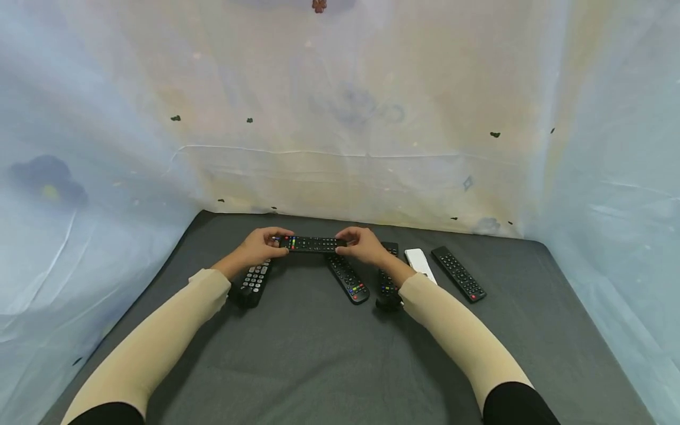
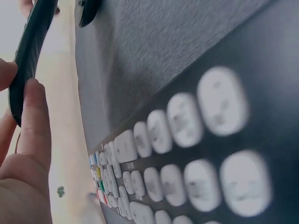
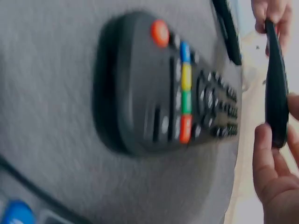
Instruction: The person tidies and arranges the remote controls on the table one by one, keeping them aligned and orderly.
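A black remote control with small coloured buttons is held sideways above the grey table, one end in each hand. My left hand pinches its left end between thumb and fingers; my right hand grips the other end the same way. Both wrist views show this remote edge-on and raised off the cloth. Below the left wrist lies a black remote with large white buttons. Another black remote with coloured keys lies beneath the right hand, its far end partly hidden.
Partly covered by the right forearm are a black remote and a white remote. Farther right lies one more black remote, set at a slant. Pale patterned cloth hangs around the back and sides of the grey-covered table.
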Demonstrator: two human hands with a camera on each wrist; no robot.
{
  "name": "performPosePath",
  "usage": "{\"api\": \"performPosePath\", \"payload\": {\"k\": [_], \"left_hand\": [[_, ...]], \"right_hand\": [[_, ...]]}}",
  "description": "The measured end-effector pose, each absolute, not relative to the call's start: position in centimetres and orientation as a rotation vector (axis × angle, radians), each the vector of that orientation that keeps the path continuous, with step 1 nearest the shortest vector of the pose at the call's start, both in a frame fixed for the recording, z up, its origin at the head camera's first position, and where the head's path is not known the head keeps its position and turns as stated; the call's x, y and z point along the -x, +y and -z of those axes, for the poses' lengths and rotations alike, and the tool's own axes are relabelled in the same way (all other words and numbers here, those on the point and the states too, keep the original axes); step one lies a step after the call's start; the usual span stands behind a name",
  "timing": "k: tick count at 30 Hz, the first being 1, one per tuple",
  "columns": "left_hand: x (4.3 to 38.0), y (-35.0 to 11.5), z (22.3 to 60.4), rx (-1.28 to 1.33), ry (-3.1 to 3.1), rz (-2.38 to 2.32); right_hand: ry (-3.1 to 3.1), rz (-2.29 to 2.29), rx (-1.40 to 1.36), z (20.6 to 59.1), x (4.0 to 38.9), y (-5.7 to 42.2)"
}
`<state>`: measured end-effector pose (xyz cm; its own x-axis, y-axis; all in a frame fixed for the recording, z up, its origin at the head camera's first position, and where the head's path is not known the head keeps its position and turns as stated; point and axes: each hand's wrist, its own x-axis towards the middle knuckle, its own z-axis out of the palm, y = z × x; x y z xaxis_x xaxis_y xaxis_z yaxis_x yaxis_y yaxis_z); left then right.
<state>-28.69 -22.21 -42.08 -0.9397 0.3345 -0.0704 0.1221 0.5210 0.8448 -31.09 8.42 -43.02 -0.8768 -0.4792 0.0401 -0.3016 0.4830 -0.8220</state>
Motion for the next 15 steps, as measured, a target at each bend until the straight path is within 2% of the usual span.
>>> {"api": "performPosePath", "payload": {"k": [8, 15], "left_hand": [[30.2, -22.5, 42.1, -0.386, 2.522, -1.448], [29.5, -21.9, 40.1, -0.367, 2.404, -1.526]], "right_hand": [[2.555, 1.383, 0.610, 42.1, 28.5, 7.7], [2.596, 1.368, 0.500, 42.1, 27.2, 7.1]]}}
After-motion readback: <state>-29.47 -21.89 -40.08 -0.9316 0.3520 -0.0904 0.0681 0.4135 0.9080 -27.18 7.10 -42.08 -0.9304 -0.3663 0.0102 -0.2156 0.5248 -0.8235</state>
